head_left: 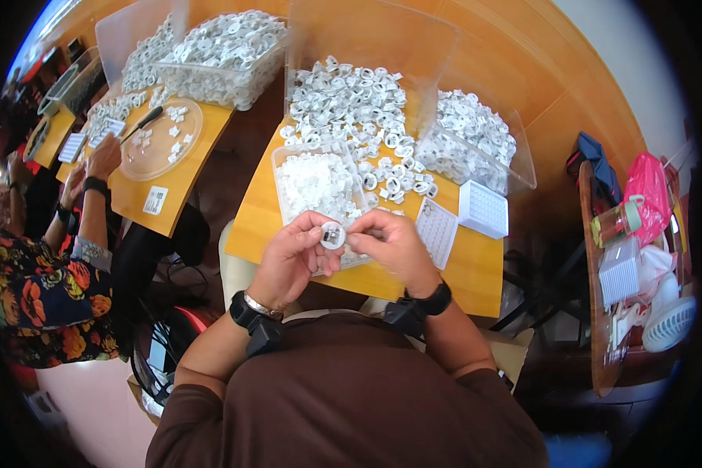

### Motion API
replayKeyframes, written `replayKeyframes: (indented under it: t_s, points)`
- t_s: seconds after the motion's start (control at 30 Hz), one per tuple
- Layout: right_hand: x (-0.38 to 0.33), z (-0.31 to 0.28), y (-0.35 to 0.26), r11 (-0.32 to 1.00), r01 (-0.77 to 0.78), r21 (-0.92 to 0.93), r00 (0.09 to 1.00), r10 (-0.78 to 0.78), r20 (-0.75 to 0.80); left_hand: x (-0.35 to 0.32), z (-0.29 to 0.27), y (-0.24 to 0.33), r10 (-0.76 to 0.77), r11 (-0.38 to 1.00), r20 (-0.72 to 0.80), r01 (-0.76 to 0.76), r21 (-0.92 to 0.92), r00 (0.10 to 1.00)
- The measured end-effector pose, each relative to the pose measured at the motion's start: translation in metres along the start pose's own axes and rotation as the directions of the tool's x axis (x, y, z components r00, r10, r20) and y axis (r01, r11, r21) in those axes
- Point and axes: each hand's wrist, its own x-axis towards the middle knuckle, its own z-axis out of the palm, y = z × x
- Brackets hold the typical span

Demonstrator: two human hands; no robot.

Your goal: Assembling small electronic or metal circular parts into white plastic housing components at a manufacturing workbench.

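Note:
My left hand (295,248) is closed on a small round white plastic part (333,235), which has a dark, metallic-looking piece at its middle. At the part's right edge, my right hand (388,240) is in a pinch; whatever lies between its fingertips is too small to make out. Just beyond both hands is a clear tray (278,166) of small white pieces. Loose white ring-shaped parts (347,97) are heaped behind it. To the right of my right hand lie a flat white gridded panel (437,232) and a white gridded block (483,209).
A clear bin (522,173) of white parts stands at the table's back right. On the left, a co-worker's hand (104,158) is at another table with a dark-handled tool (152,117), a round clear lid (157,165) and a full bin (246,84). A side shelf holds a fan (669,324).

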Motion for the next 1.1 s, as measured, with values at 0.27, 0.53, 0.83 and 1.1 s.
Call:
replayKeyframes:
  t_s: [0.27,0.53,0.83,1.1]
  points:
    - [-0.003,-0.008,0.01,0.954,0.162,-0.253,0.967,-0.205,-0.151,0.008,0.006,0.008,0.149,0.985,-0.063,-0.143,0.099,0.987]
    - [0.021,0.001,-0.002,0.559,0.421,-0.714,0.907,-0.238,0.349,0.0,-0.009,0.022,0.224,0.97,-0.101,-0.212,0.115,0.969]
    - [0.047,0.011,0.011,0.201,0.435,-0.878,0.898,-0.024,0.439,-0.006,-0.031,0.01,0.111,0.991,-0.165,-0.097,0.088,0.98]
    - [0.047,0.007,0.009,0.215,0.495,-0.842,0.869,-0.128,0.478,-0.006,-0.034,0.013,0.093,0.995,-0.142,-0.086,0.056,0.986]
